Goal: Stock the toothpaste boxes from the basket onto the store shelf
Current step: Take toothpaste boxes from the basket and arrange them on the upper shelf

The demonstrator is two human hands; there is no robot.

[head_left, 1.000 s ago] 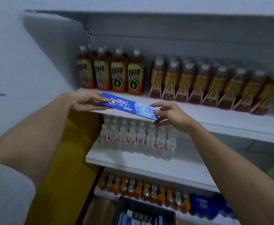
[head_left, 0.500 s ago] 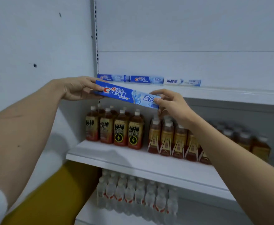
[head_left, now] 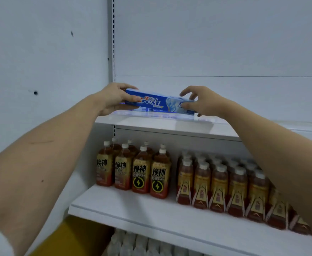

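Left hand [head_left: 114, 97] grips the 9 o'clock end of the toothpaste box [head_left: 159, 104], thumb in front, fingers curled over the top. Box lies lengthwise, long axis 9-to-3, low just above the top shelf [head_left: 170, 126]; face reads "Crest" plus Chinese characters. Right hand [head_left: 205, 102] pinches the 3 o'clock end, upper fingers spread. At 6 o'clock, bottles [head_left: 142, 172] labelled "焕神".

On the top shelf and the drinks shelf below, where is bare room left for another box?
Top shelf: bare board right of the right hand; its left end is taken by the toothpaste box, gripped by both hands, left hand included. Drinks shelf: only the front strip before the bottles is free.
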